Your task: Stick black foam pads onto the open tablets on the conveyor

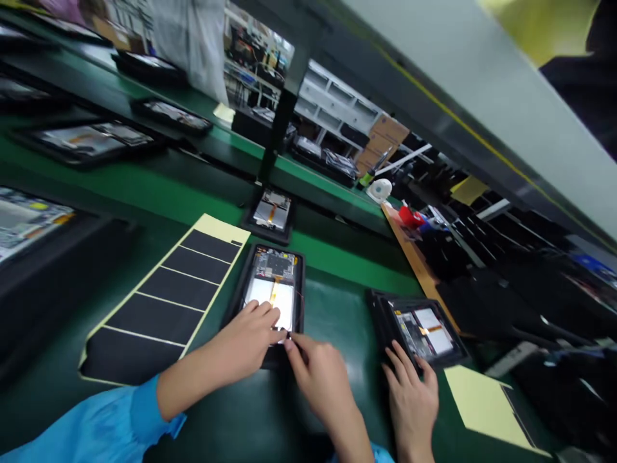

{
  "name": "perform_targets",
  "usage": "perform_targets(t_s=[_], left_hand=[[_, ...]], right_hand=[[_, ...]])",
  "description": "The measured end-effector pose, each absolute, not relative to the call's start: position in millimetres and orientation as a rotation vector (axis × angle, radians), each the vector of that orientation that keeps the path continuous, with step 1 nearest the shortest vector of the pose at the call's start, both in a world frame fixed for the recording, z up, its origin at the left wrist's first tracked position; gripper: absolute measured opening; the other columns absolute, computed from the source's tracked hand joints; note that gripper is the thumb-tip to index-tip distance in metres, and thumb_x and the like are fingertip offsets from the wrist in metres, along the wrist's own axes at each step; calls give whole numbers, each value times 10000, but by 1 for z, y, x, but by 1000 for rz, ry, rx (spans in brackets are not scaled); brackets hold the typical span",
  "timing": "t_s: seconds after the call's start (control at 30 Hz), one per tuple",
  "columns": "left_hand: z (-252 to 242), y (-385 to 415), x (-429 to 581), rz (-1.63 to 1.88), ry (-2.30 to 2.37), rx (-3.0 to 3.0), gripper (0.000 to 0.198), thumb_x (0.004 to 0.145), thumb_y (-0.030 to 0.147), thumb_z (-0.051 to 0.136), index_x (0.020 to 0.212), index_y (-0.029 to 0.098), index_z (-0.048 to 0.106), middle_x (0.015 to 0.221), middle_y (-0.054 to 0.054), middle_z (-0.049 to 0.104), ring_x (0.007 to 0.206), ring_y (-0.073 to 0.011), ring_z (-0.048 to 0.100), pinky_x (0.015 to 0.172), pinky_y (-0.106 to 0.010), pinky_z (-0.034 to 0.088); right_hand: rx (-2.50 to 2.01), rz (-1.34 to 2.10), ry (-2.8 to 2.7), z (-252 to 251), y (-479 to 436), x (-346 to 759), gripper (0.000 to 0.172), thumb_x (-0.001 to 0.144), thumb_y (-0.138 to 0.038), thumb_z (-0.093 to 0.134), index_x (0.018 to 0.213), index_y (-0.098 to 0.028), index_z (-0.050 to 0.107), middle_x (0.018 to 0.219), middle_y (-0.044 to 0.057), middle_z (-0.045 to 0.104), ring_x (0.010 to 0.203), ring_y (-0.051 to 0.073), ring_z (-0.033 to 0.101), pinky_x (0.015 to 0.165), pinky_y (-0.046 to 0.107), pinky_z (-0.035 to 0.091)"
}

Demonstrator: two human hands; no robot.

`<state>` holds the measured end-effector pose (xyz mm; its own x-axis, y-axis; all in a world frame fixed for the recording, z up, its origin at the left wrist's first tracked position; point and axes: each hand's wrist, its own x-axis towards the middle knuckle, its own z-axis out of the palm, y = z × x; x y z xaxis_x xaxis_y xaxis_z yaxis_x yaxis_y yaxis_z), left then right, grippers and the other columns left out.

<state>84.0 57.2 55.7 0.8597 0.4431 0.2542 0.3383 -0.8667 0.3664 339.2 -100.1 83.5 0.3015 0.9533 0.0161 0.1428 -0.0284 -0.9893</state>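
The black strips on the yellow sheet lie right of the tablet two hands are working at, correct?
No: the head view shows the black strips on the yellow sheet left of that tablet, not right. A hand and another hand are at it.

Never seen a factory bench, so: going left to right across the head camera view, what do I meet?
Black sheet on yellow backing, opened tablet in a black tray, second opened tablet in a black tray, yellow sheet.
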Motion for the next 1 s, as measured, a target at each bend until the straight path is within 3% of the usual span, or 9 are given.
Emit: perform_targets(t_s=[0.1, 0.17, 0.27, 0.33, 0.4, 0.53, 0.6, 0.77, 1.0], left_hand=[[65, 67, 61, 640, 694, 2727, 373, 979, 43, 456, 1145, 171, 764, 1160, -123, 648, 1083, -276, 589, 966, -409, 491], [57, 85, 36, 790, 889, 2773, 392, 1058, 124, 396, 1215, 156, 754, 1255, -157, 656, 1187, -310, 594, 1050, -453, 488], [21, 121, -3, 911, 1281, 2882, 552, 1113, 385, 371, 1450, 76, 680, 1546, -258, 521, 1476, -465, 432, 1162, -640, 401], [-9, 138, -22, 834, 1412, 2874, 621, 1105, 466, 347, 1490, 104, 674, 1587, -265, 488, 1469, -486, 457, 1121, -664, 423], [-31, 141, -33, 778, 1423, 2874, 631, 1112, 533, 349, 1549, 187, 644, 1642, -219, 447, 1478, -461, 471, 1111, -643, 442], [-41, 126, -38, 888, 1380, 2917, 666, 1157, 595, 247, 1558, 239, 642, 1657, -191, 440, 1480, -421, 481, 1093, -609, 455], [-35, 121, -36, 944, 1379, 2895, 695, 1165, 588, 201, 1530, 227, 669, 1641, -199, 458, 1452, -429, 503, 1078, -602, 455], [-26, 120, -34, 936, 1360, 2875, 743, 1166, 558, 148, 1479, 184, 709, 1618, -235, 469, 1420, -471, 512, 1050, -637, 446], [-21, 120, -35, 927, 1337, 2950, 748, 1170, 518, 129, 1444, 170, 731, 1583, -258, 499, 1382, -462, 538, 1009, -620, 456]], right_hand=[[-1271, 516, -1002, 82, -123, 400, 119, 1029, -515, 674, 1136, -539, 720, 1035, -15, 843, 830, 257, 759, 583, 348, 513], [-1236, 447, -1049, 79, -129, 420, 222, 1008, -476, 681, 1194, -598, 691, 1059, -36, 832, 921, 288, 770, 575, 378, 530], [-1275, 589, -1209, 81, -123, 418, 319, 949, -560, 648, 1253, -656, 657, 1032, -87, 823, 1075, 350, 780, 561, 439, 542], [-1302, 621, -1281, 88, -114, 407, 271, 938, -616, 607, 1191, -674, 686, 1036, -144, 823, 1165, 349, 776, 557, 451, 523], [-1361, 638, -1375, 95, -108, 395, 309, 968, -668, 506, 1150, -608, 749, 1055, -146, 833, 1207, 303, 777, 599, 430, 508], [-1448, 578, -1455, 109, -101, 383, 577, 1009, -674, 363, 1080, -346, 832, 995, -35, 857, 1091, 182, 813, 720, 347, 489], [-1441, 553, -1489, 117, -96, 383, 494, 999, -652, 443, 1016, -353, 835, 938, -48, 856, 1008, 162, 822, 685, 321, 473], [-1404, 630, -1583, 137, -83, 385, 286, 985, -581, 527, 999, -524, 807, 869, -150, 807, 951, 198, 817, 559, 320, 447], [-1374, 905, -1414, 143, -77, 368, 204, 966, -562, 645, 945, -405, 773, 809, -74, 812, 881, 188, 801, 579, 324, 430]])
